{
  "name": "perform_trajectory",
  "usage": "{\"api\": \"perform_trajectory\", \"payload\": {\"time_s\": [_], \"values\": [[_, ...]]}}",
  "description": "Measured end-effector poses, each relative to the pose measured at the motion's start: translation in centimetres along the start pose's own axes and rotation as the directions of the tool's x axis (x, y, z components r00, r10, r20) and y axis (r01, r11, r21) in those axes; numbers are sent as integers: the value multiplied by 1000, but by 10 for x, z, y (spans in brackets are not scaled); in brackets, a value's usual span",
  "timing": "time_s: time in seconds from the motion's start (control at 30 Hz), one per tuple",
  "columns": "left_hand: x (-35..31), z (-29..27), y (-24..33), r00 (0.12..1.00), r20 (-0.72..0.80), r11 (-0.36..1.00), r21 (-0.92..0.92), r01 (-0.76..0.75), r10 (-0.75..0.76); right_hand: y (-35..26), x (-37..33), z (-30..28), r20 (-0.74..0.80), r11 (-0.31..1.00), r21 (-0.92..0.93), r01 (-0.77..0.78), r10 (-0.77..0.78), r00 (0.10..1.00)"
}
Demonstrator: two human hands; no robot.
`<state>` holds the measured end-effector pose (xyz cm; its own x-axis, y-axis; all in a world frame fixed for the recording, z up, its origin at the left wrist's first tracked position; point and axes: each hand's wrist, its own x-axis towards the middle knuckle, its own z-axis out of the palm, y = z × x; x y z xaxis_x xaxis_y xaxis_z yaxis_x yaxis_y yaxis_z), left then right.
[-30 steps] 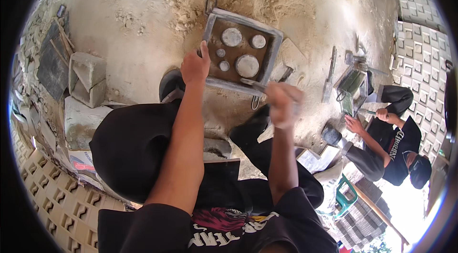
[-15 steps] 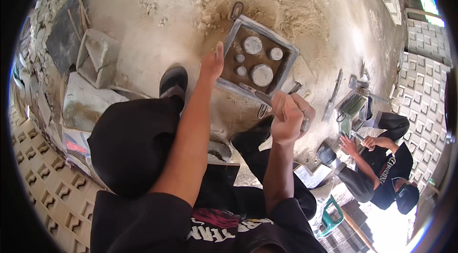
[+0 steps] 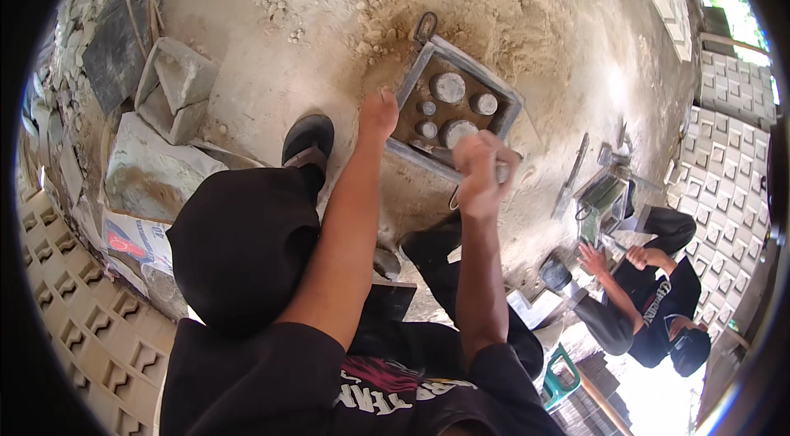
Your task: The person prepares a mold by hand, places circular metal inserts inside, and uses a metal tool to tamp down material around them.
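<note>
A square grey frame (image 3: 510,113) lies on the ground before me, filled with brown packed sand (image 3: 458,107). Several round grey discs of different sizes, such as a large disc (image 3: 448,87), are set in the sand. My left hand (image 3: 378,113) is closed at the frame's left side, its fingers partly hidden. In my right hand (image 3: 484,169), slightly blurred, is a flat-bladed tool (image 3: 442,155) whose blade lies over the near edge of the frame. Metal loop handles, one of them a far loop (image 3: 425,27), stick out from the frame.
Loose dirt (image 3: 527,16) lies beyond the frame. Stone blocks (image 3: 177,86) and a dark sheet (image 3: 123,45) are at the left. On the right, a co-worker (image 3: 650,296) handles a tool over another frame (image 3: 605,201). A long bar (image 3: 570,177) lies between us.
My right hand has moved up and slightly left with the tool, now covering part of the near large disc. The view has shifted a little; my left hand stays at the frame's side.
</note>
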<state>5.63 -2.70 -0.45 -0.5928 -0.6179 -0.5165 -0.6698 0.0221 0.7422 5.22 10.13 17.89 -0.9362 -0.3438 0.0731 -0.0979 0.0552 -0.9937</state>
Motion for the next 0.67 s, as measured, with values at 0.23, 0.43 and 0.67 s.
{"api": "perform_trajectory", "payload": {"time_s": [0.23,0.43,0.67], "values": [[3,-3,-1,998,-12,995,-82,55,-56,8,-3,24,22,995,-94,25,-23,999],[6,-4,2,954,-148,961,-133,242,-261,-21,4,35,-79,998,-61,10,-14,997],[10,2,-7,935,-150,940,-173,296,-322,-7,9,47,-60,996,-64,56,-60,996]]}}
